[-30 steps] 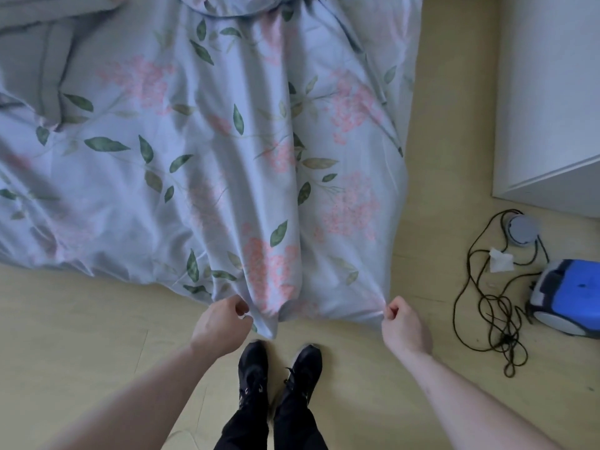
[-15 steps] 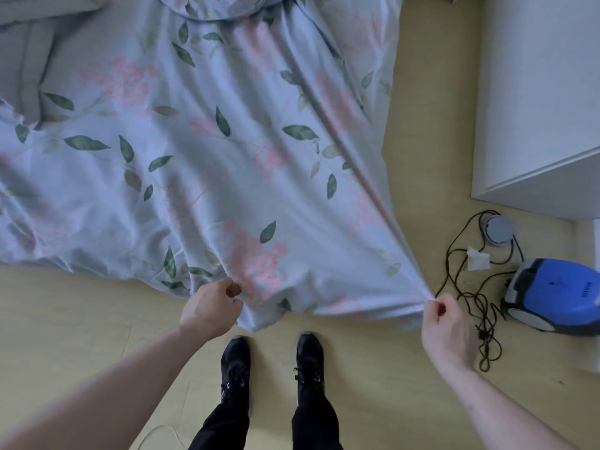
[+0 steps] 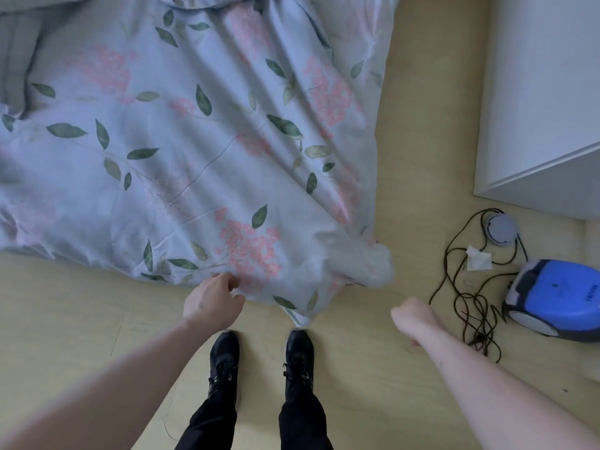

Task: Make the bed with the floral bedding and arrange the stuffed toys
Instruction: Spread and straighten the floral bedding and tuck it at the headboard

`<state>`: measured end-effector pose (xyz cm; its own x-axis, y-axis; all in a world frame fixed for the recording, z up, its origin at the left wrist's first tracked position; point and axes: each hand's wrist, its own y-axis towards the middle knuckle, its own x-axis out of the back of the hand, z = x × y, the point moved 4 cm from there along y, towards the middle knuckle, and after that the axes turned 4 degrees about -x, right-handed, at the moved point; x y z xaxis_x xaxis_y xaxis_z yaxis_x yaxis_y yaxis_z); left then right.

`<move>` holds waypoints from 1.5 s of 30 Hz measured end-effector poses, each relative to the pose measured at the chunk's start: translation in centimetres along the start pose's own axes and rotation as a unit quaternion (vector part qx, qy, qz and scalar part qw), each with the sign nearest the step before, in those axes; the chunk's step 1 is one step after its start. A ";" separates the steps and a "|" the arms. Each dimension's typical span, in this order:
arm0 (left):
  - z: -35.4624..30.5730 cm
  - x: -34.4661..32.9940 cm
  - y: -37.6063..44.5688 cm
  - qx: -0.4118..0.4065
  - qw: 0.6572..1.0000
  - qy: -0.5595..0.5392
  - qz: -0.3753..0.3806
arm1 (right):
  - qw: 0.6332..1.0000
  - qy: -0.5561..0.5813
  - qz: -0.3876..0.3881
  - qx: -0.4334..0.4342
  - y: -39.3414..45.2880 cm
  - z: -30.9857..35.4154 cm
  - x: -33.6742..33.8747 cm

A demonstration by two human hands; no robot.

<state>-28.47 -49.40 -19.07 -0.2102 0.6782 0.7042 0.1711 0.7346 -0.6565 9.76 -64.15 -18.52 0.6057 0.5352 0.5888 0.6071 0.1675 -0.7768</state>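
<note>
The pale blue floral duvet (image 3: 181,151) with pink blossoms and green leaves lies spread over the bed, and its near edge hangs down to the wooden floor. My left hand (image 3: 211,303) grips that near edge, fingers curled into the fabric. The duvet's right corner (image 3: 373,264) is blurred and hangs free. My right hand (image 3: 410,321) is blurred too; it is off to the right of that corner, apart from the cloth and holding nothing. No stuffed toys are in view.
A blue vacuum cleaner (image 3: 558,297) sits on the floor at the right with its tangled black cord (image 3: 470,306) and a white scrap (image 3: 479,258). A white cabinet (image 3: 545,92) stands behind it. My black shoes (image 3: 224,358) are just below the duvet edge.
My right hand pulled the duvet corner out to the right, then let it go; the corner has dropped back toward the bed. My left hand keeps its hold on the edge.
</note>
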 end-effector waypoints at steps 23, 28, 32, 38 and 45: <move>4.4 -5.7 0.9 0.307 0.795 -0.523 -0.007 | 0.981 0.037 -0.018 0.188 -2.2 12.0 -4.9; 4.5 -6.1 1.3 0.284 0.839 -0.462 -0.046 | 0.975 -0.061 0.041 0.211 -2.8 10.4 -6.5; 4.9 -6.0 1.0 0.281 0.847 -0.442 -0.090 | 0.973 -0.047 0.015 0.226 -4.1 12.5 -7.8; 5.9 -7.0 0.3 0.280 0.875 -0.392 -0.055 | 0.969 -0.067 -0.073 0.225 -4.7 11.6 -8.4; 4.8 -2.8 -1.1 0.125 0.991 -0.032 -0.041 | 0.967 -0.174 -0.024 0.183 -6.4 8.9 -9.1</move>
<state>-32.67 -52.19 -21.66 -0.2756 0.6082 0.7444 -0.0905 0.7545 -0.6500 -4.22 -62.72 -20.89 0.3330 0.7553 0.5645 0.3685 0.4468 -0.8152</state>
